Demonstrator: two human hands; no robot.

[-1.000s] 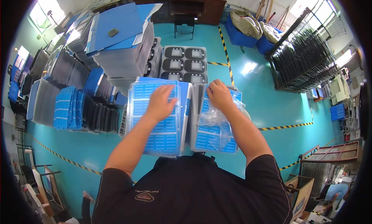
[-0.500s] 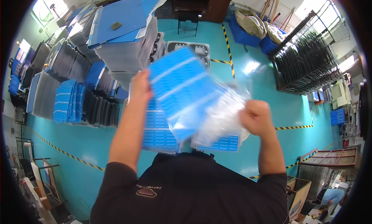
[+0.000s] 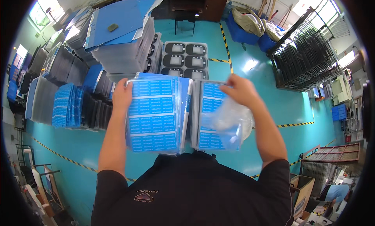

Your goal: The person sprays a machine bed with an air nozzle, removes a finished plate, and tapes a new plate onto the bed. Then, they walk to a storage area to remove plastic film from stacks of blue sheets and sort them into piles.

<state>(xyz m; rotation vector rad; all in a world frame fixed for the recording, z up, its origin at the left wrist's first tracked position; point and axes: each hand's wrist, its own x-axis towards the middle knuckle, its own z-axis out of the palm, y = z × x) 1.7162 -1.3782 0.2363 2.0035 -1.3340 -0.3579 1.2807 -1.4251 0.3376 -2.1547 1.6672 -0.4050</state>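
Note:
My left hand (image 3: pixel 123 94) grips the upper left edge of a blue printed sheet (image 3: pixel 151 124), thumb on top. This sheet lies on the left stack, its pale cross bands level, among clear plastic layers. Over the far right part of the neighbouring stack of blue printed sheets (image 3: pixel 211 94), my right hand (image 3: pixel 241 91) has bent, closed fingers. Blurred clear plastic film (image 3: pixel 230 118) hangs or falls just below it, covering part of that stack; whether the fingers still hold the film is not visible.
Panels with black-framed windows (image 3: pixel 185 61) lie beyond the stacks. A tall pile of clear sheets topped with blue boards (image 3: pixel 115 25) stands far left, beside upright sheet bundles (image 3: pixel 67 105). A black wire rack (image 3: pixel 304 54) and blue bins (image 3: pixel 244 30) stand to the right.
The blue sheet has come down from a tilted, raised position onto the left stack. My left hand moved left and nearer; my right hand moved away and left, and the clear film dropped lower.

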